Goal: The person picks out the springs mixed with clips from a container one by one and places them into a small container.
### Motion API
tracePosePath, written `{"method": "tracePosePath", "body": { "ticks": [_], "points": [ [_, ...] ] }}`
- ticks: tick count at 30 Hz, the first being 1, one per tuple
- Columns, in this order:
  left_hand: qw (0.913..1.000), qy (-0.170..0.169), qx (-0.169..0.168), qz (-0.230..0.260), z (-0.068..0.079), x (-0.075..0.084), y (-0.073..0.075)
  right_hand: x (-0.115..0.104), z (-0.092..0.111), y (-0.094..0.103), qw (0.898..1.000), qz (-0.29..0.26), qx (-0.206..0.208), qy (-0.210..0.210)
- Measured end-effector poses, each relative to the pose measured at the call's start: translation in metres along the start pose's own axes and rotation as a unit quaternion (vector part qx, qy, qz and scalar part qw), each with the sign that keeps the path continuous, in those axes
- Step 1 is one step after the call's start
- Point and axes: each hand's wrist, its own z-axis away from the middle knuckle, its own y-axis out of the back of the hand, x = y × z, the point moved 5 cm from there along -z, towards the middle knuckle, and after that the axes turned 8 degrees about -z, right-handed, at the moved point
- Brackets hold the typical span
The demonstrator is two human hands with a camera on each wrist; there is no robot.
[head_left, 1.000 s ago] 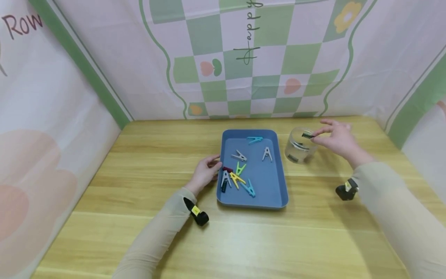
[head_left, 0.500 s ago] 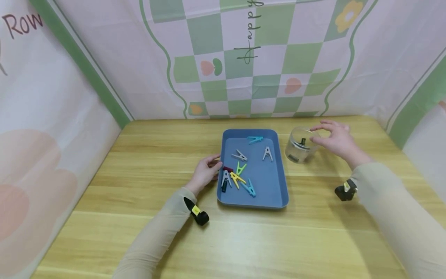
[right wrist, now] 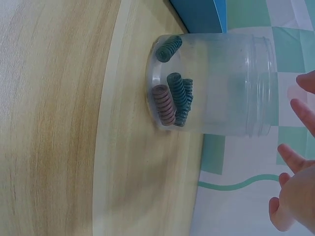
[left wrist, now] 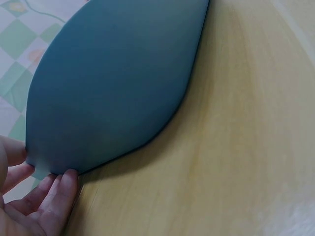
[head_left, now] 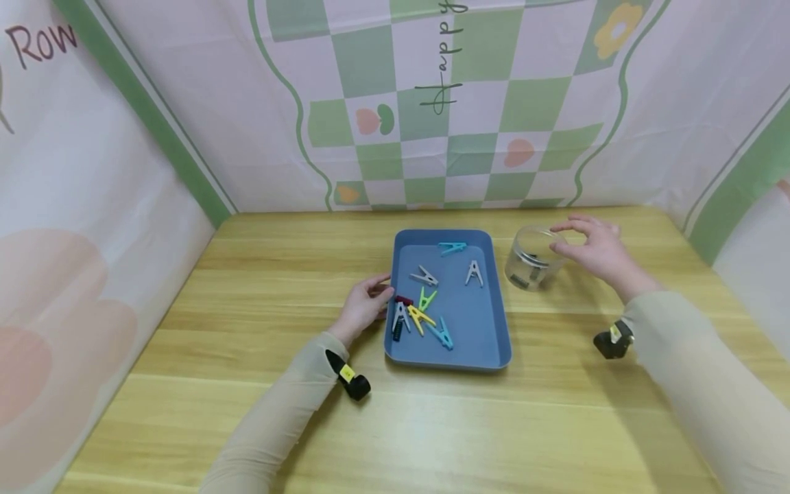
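Note:
My right hand (head_left: 591, 243) is held at the mouth of a clear plastic jar (head_left: 521, 271), fingers spread apart with nothing between them. In the right wrist view, several coil springs lie at the jar's bottom, among them a dark green spring (right wrist: 169, 48) and a reddish spring (right wrist: 164, 104). My left hand (head_left: 363, 309) touches the left side of a blue tray (head_left: 475, 343), its fingertips against the outer wall and rim. Inside the tray, a dark red spring (head_left: 404, 300) and a black-looking spring (head_left: 398, 329) lie by the left wall, beside a grey clothespin (head_left: 401, 314).
More clothespins lie in the tray: a yellow clothespin (head_left: 420, 317), a lime green clothespin (head_left: 426, 298), a blue clothespin (head_left: 441, 333), another blue one at the back, and two more grey ones. The wooden table (head_left: 247, 274) meets a printed cloth (head_left: 420, 158) behind.
My right hand has let go of a dark spring that it pinched above the jar. That spring has dropped into the jar. My left hand and the tray stay where they were.

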Motion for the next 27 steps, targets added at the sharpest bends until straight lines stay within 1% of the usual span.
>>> {"method": "tracePosePath", "body": {
  "ticks": [5,9,20,27],
  "points": [
    [1.0000,-0.005,0.003,0.005,0.000,0.001,-0.001,-0.003,0.001,0.000,1.000,0.005,0.005,0.002],
    [0.9999,-0.011,0.008,0.007,0.001,0.002,0.000,-0.007,0.001,-0.001,1.000,0.007,0.000,-0.001],
    [0.9999,-0.002,0.011,-0.001,0.001,0.002,0.001,-0.017,-0.001,-0.005,1.000,-0.010,0.000,0.012],
    [0.9999,-0.007,0.010,0.000,0.001,0.002,0.001,-0.027,-0.001,-0.008,1.000,-0.018,-0.003,0.021]
  ]
}}
